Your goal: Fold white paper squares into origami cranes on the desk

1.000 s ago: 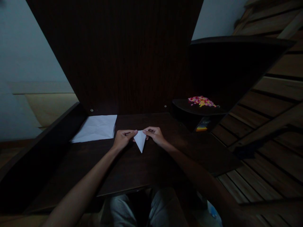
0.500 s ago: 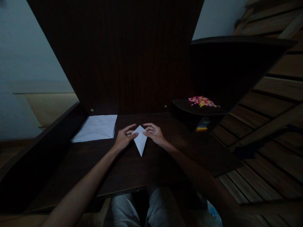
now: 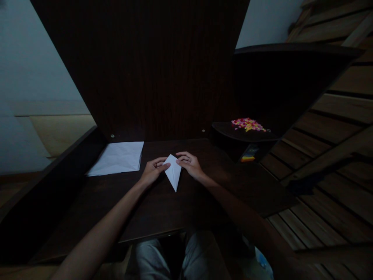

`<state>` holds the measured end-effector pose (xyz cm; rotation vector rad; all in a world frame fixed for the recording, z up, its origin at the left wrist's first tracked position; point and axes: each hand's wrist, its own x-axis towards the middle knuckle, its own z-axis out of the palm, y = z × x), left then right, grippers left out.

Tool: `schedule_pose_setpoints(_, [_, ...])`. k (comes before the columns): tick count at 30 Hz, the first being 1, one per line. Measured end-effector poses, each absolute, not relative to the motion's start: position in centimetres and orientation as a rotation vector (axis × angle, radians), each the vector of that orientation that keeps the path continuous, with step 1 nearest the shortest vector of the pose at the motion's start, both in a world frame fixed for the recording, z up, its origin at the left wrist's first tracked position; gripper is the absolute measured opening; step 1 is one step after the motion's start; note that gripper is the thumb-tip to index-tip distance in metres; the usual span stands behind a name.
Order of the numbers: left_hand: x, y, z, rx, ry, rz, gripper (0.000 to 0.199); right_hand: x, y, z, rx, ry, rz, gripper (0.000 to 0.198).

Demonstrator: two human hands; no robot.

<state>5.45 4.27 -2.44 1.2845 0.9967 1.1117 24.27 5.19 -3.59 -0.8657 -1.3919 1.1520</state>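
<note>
A white sheet of paper folded into a kite shape (image 3: 175,174) is held between my two hands over the dark desk, its long point toward me. A crease runs down its middle. My left hand (image 3: 153,170) grips the left corner, thumb on top and fingers behind. On the opposite corner, my right hand (image 3: 190,165) has its thumb on the paper's face, with the fingers curled behind and partly hidden.
A stack of white paper (image 3: 118,157) lies at the desk's back left, beside a low side panel (image 3: 58,171). On a small corner shelf (image 3: 221,128) at right sits a pile of pink and yellow pieces (image 3: 249,124). A tall dark panel (image 3: 145,70) stands behind.
The folded paper has tilted slightly, its top corner shifting left and its lower tip right. Both hands keep hold of it in nearly the same place.
</note>
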Motion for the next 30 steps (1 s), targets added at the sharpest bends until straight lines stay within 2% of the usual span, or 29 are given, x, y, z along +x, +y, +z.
schedule_pose_setpoints(11, [5.43, 4.45, -2.49, 1.243, 1.029, 1.162, 0.044, 24.46, 5.1, -3.34, -0.831, -1.329, 1.299, 0.033])
schedule_pose_setpoints(21, [5.53, 4.53, -2.4, 1.198, 1.04, 1.224, 0.045, 24.7, 5.08, -3.01, -0.863, -1.366, 1.189, 0.035])
schedule_pose_setpoints(30, [5.41, 4.57, -2.26, 1.111, 1.039, 1.259, 0.046, 24.48, 5.19, -3.4, -0.828, -1.377, 1.297, 0.035])
